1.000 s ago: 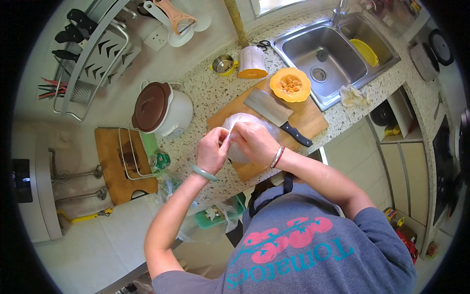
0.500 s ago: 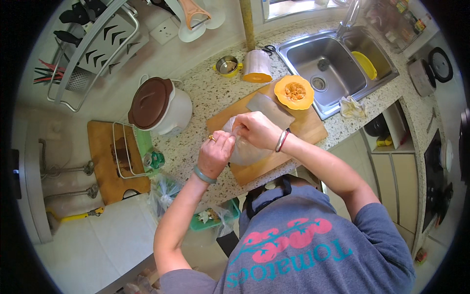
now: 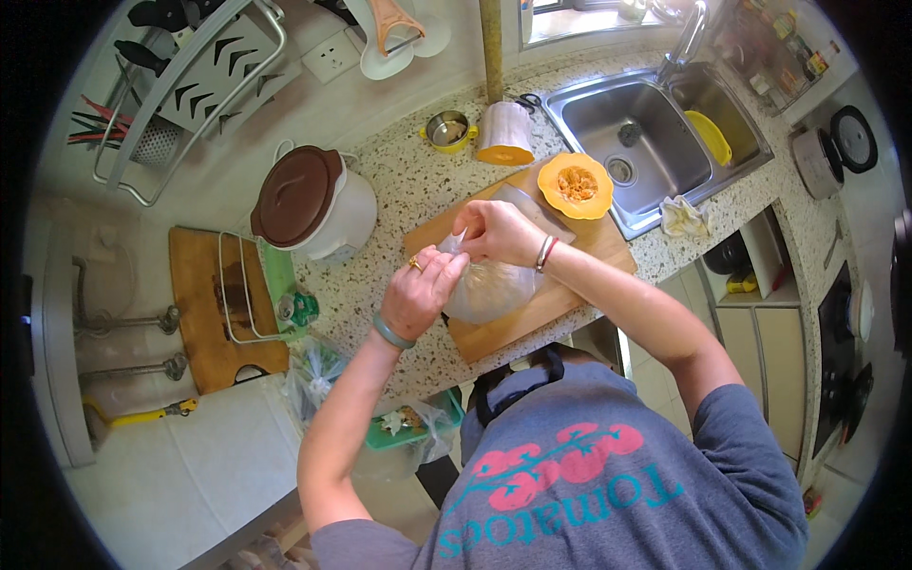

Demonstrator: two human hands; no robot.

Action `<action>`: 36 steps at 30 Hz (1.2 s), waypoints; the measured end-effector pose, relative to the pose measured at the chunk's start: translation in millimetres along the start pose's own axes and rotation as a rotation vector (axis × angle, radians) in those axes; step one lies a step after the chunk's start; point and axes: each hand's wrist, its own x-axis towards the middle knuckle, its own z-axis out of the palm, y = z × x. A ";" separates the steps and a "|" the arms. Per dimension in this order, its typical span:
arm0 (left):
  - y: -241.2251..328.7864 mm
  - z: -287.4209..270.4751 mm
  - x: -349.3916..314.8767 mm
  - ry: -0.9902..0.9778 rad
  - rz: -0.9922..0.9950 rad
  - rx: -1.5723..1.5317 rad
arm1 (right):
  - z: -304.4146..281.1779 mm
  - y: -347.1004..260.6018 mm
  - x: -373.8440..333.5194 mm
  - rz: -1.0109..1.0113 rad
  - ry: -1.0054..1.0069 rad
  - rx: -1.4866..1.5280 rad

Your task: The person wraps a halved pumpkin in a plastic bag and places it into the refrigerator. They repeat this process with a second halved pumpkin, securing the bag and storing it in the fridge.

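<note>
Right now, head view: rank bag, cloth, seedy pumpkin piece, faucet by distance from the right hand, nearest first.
From the right hand:
1. Bag: at its fingertips
2. Seedy pumpkin piece: right, farther back
3. Cloth: right, sink's front edge
4. Faucet: far right, behind sink

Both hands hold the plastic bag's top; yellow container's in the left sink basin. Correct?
Wrong side: the head view shows the yellow container in the right sink basin. Left hand and right hand hold the top of the plastic bag.

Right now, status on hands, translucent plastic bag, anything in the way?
Left hand and right hand pinching gathered top of translucent plastic bag. Bag bulging over wooden cutting board, contents unclear. Possible obstacle: broad grey metal blade, partly hidden by right hand.
</note>
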 end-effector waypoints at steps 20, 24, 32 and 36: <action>0.4 1.5 -0.1 -0.018 -0.081 -0.047 | 24.0 16.7 -36.7 -0.270 0.427 -0.294; 3.2 5.4 -1.5 -0.003 -0.154 -0.121 | 33.2 12.3 -53.9 -0.281 0.411 -0.198; 15.5 -5.6 18.6 -0.189 -0.766 -0.634 | 37.0 5.1 -48.9 -0.290 0.362 -0.274; 6.5 4.0 14.2 -0.172 -0.924 -0.886 | 41.9 0.7 -49.8 -0.235 0.411 -0.220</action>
